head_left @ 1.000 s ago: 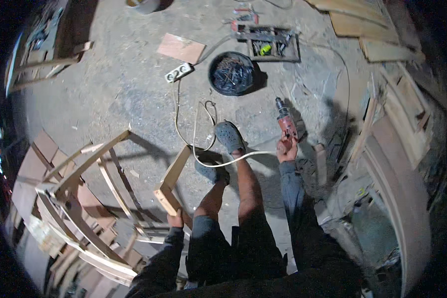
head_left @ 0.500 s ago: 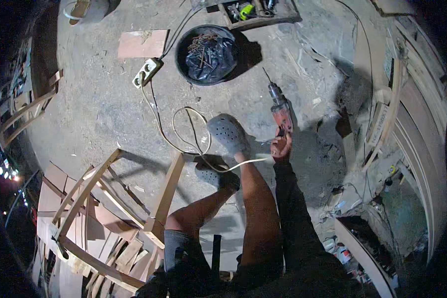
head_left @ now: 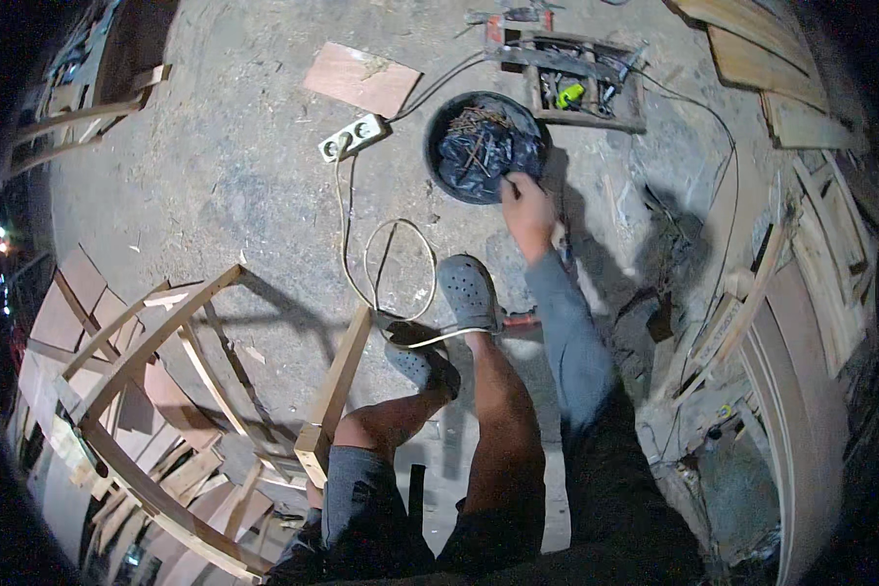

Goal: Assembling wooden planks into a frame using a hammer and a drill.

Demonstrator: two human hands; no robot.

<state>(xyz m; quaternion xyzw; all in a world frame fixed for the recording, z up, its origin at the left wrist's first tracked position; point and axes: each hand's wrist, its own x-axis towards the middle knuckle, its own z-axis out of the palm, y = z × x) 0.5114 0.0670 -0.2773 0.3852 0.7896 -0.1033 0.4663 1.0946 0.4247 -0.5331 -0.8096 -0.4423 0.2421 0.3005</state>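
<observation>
My right hand (head_left: 526, 210) reaches to the near right rim of a black round tub (head_left: 445, 168) holding nails on crumpled dark plastic; its fingers are bent together, blurred, and what they pinch is unclear. A red drill (head_left: 518, 320) lies on the floor, largely hidden under my right forearm. My left hand (head_left: 314, 493), mostly hidden, grips the lower end of a jointed light wooden piece (head_left: 337, 389) beside my left leg. A pale cord (head_left: 432, 269) loops from a white power strip (head_left: 351, 138) past my grey clogs (head_left: 466, 291).
A wooden frame (head_left: 161, 347) and stacked offcuts (head_left: 181, 474) lie at left. A toolbox (head_left: 632, 124) and a plywood piece (head_left: 359, 78) sit at the back. Boards (head_left: 791, 410) line the right side, with a thin cable (head_left: 731, 146). More frames (head_left: 78, 127) stand at the back left.
My right hand has released the drill onto the floor and moved forward to the tub. The view has shifted. My left hand stays low with the wooden piece.
</observation>
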